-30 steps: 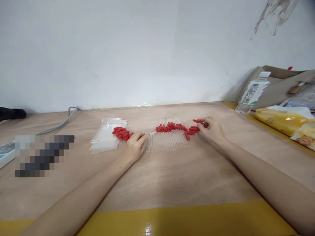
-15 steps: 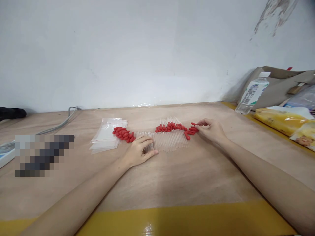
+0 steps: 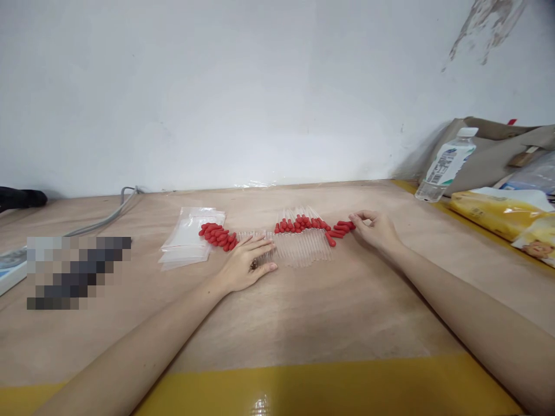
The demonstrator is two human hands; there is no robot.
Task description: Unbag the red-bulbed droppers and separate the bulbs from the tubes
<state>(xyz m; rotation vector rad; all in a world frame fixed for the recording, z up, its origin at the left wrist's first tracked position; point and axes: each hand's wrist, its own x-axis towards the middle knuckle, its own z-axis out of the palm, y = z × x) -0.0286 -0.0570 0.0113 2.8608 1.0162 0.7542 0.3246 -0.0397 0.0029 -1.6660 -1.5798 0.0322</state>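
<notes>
A row of clear glass dropper tubes (image 3: 303, 248) lies across the middle of the wooden table (image 3: 303, 312), several of them capped with red rubber bulbs (image 3: 301, 223). My left hand (image 3: 247, 263) rests flat on the left end of the row, fingers stretched over the uncapped tubes. A loose pile of red bulbs (image 3: 217, 236) lies just left of it. My right hand (image 3: 375, 228) is curled at the right end of the row, its fingertips pinching one bulb of a small heap of red bulbs (image 3: 342, 228).
A stack of clear zip bags (image 3: 188, 240) lies left of the bulbs. A grey cable (image 3: 108, 216) runs to the back left. At the far right stand a water bottle (image 3: 446, 163), a beige bag (image 3: 498, 147) and yellow packets (image 3: 503, 216). Yellow tape (image 3: 303, 387) edges the table front.
My left hand slid right from the loose bulb pile onto the left end of the tube row and flattened there. My right hand lowered its pinched bulb towards the small heap.
</notes>
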